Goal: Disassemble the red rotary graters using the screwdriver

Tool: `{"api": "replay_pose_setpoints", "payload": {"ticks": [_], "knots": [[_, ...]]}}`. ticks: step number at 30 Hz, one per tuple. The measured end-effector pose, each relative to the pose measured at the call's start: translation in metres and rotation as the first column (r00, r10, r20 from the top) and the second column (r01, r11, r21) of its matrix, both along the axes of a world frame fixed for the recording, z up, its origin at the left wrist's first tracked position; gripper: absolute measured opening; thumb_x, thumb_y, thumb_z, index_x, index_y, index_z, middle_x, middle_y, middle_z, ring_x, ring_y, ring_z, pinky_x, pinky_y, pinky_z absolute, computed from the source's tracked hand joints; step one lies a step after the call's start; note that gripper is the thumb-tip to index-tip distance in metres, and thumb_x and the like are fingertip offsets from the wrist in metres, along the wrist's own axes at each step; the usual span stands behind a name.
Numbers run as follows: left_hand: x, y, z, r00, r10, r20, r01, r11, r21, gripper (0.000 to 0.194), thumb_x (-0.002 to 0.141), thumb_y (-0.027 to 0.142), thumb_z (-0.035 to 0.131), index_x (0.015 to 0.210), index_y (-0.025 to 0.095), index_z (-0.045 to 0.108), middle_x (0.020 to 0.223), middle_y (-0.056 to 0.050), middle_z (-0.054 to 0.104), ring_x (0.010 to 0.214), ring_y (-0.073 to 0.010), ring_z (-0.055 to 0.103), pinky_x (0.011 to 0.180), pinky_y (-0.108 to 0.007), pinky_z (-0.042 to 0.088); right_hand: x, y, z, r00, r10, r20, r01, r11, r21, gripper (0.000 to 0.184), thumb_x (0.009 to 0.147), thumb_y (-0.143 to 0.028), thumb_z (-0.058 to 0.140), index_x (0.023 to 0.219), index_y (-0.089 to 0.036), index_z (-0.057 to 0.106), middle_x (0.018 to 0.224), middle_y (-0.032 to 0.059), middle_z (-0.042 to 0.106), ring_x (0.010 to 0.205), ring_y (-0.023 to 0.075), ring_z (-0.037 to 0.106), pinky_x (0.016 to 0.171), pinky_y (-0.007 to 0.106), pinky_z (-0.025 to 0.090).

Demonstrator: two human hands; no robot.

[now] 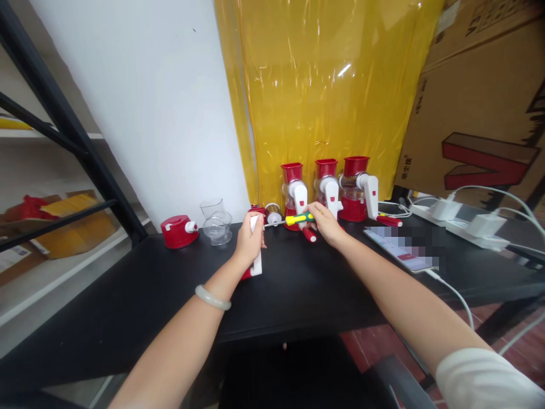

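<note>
My right hand is closed around a screwdriver with a green and yellow handle. Its metal shaft points left and reaches the white crank handle that my left hand grips. A red end of the crank shows below my left hand; the spot where the tip meets it is partly hidden by the fingers. Just behind lies a grater drum with a white end. To the left stand a red grater base and a clear plastic hopper piece.
Three red and white rotary graters stand along the back of the black table. At right are a phone with a cable and a white power strip with chargers. Shelving stands left, a large cardboard box behind right.
</note>
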State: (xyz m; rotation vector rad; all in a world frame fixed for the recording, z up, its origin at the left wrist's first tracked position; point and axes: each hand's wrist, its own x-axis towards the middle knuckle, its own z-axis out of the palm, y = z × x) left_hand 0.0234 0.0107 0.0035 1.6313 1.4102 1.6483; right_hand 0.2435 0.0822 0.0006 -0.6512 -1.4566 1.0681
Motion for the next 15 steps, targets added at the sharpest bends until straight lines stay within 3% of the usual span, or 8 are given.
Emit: {"api": "replay_pose_setpoints", "payload": {"ticks": [8, 12, 15], "knots": [[0.001, -0.002, 0.0006, 1.0, -0.008, -0.01, 0.008, 1.0, 0.008, 0.033, 0.095, 0.054, 0.049, 0.105, 0.023, 0.054, 0.059, 0.008, 0.048, 0.043, -0.0108, 0.05, 0.041, -0.022, 0.048, -0.0018, 0.0072, -0.0037, 0.993, 0.057, -0.105, -0.064, 0.995, -0.071, 0.039, 0.073, -0.054, 0.072, 0.088, -0.023, 0.053, 0.066, -0.0081, 0.052, 0.048, 0.0072, 0.047, 0.051, 0.024, 0.041], [0.0006, -0.0012, -0.0001, 1.0, -0.016, -0.02, 0.016, 1.0, 0.01, 0.033, 0.094, 0.054, 0.05, 0.105, 0.023, 0.054, 0.058, 0.008, 0.048, 0.043, -0.011, 0.051, 0.041, -0.021, 0.048, -0.0017, 0.0055, -0.0026, 0.995, 0.036, -0.092, -0.042, 0.997, -0.07, 0.043, 0.077, -0.063, 0.065, 0.086, -0.023, 0.054, 0.065, -0.0057, 0.053, 0.049, 0.0094, 0.05, 0.05, 0.025, 0.041], [-0.0003, 0.0001, -0.0011, 1.0, -0.013, -0.008, 0.013, 1.0, 0.014, 0.034, 0.094, 0.054, 0.05, 0.107, 0.023, 0.054, 0.059, 0.008, 0.049, 0.042, -0.0113, 0.05, 0.041, -0.022, 0.048, -0.0012, 0.0029, -0.0023, 0.999, 0.008, -0.037, -0.009, 1.0, -0.028, 0.051, 0.082, -0.074, 0.054, 0.084, -0.023, 0.054, 0.053, -0.0072, 0.044, 0.043, 0.0098, 0.043, 0.046, 0.025, 0.037]]}}
